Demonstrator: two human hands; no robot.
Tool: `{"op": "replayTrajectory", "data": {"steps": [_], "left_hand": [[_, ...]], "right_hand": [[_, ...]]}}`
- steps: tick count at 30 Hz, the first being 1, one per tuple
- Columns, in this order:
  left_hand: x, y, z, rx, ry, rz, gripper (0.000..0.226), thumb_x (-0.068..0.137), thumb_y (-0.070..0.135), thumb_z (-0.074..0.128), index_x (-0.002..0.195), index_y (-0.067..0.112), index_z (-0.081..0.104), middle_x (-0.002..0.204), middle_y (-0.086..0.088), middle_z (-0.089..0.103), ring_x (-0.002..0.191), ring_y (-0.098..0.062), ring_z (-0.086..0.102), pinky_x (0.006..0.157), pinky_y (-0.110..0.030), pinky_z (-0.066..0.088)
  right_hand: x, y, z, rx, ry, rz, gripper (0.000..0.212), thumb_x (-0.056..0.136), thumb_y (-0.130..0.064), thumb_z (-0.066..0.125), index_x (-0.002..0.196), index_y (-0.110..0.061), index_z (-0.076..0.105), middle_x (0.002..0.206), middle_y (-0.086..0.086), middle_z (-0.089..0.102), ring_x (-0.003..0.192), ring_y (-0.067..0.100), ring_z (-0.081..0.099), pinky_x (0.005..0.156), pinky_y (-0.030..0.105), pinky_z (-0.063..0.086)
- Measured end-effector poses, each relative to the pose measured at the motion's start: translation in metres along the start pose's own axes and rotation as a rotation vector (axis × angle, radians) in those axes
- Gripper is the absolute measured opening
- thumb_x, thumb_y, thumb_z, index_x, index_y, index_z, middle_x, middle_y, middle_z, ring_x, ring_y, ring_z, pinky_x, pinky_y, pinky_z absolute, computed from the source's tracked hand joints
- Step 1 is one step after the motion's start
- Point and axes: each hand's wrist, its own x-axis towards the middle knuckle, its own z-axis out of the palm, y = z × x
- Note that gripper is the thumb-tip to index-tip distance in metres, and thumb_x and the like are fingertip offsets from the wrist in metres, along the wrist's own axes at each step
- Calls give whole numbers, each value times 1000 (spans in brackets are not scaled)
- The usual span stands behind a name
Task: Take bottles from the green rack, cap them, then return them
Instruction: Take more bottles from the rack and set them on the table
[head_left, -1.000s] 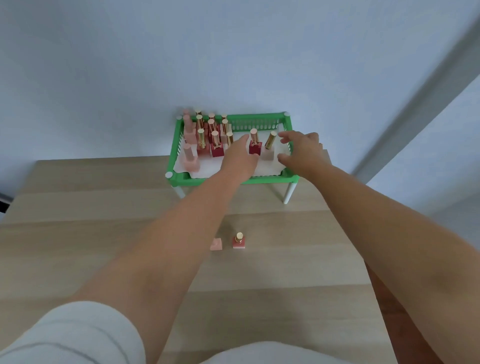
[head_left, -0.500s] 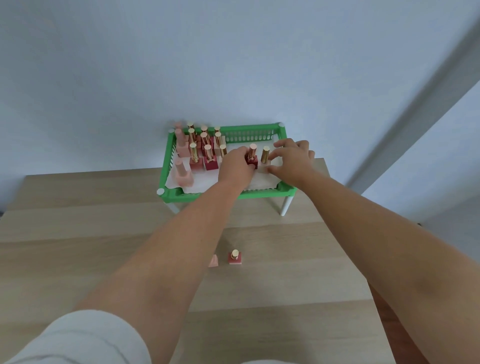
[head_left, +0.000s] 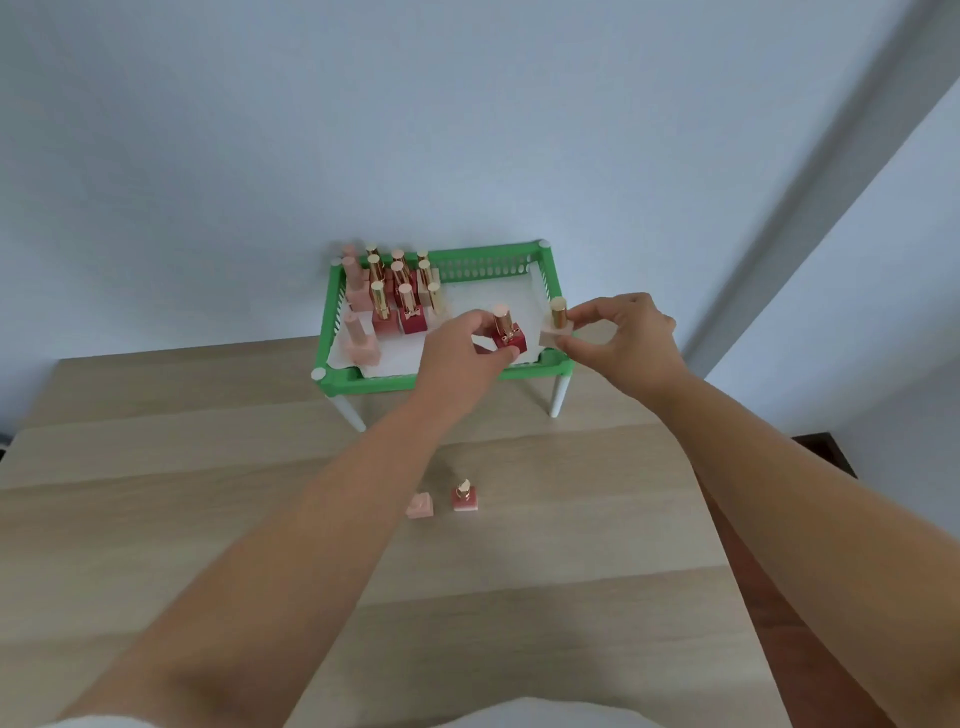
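My left hand (head_left: 460, 353) pinches a dark red bottle (head_left: 508, 332) by its square base, fingers above and thumb below, and holds it over the front right part of the green rack (head_left: 363, 383). The bottle tilts a little, and its gold neck sticks up uncovered. My right hand (head_left: 626, 338) grips a pale beige bottle (head_left: 557, 328) between fingertips and thumb, just past the rack's right front corner and above its rim. That one also shows a gold top. The two bottles are near each other but apart.

Below my forearms, on the wooden table (head_left: 156, 519), a small pink cap (head_left: 421, 505) sits just beside a short reddish bottle (head_left: 464, 498) with a pale gold top. They stand close together in front of the rack, well apart from my hands.

The rack stands on white legs (head_left: 558, 396) against the pale wall (head_left: 467, 130), with a white liner (head_left: 483, 296) on its floor. Its right half holds only the liner. The left half is crowded: a cluster of bottles with gold tops (head_left: 402, 296) stands toward the back left, red and pink ones in tight rows. Two taller pink capped bottles (head_left: 359, 340) stand along the left edge, one in front and one farther back. I cannot count the rear rows exactly, since they overlap.
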Motion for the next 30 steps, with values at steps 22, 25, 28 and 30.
{"op": "replayTrajectory", "data": {"steps": [22,25,28,30], "left_hand": [[-107,-78,91,331,-254,-173,17,82,5,62,90,19,66,89,0,67,77,-16,51,63,-25,31],[-102,-84,92,364,-227,-188,18,82,6,63,93,21,66,89,3,66,77,-14,49,60,-26,28],[-101,-87,92,373,-221,-190,19,82,7,63,92,23,65,84,8,60,79,-16,54,56,-23,28],[-102,-87,91,370,-224,-184,20,81,6,63,89,24,65,82,9,58,84,-20,59,67,-28,39]], "right_hand": [[-118,93,48,83,-352,412,18,76,-22,73,89,-32,66,93,-12,67,91,15,61,71,25,44],[-117,93,55,91,-357,411,19,75,-23,73,86,-36,65,94,-13,67,89,14,60,66,21,43],[-119,95,61,71,-370,410,19,77,-25,72,86,-39,64,93,-17,65,85,5,56,61,17,38],[-119,98,64,67,-363,421,17,78,-26,71,89,-37,65,94,-15,66,83,1,55,60,16,36]]}}
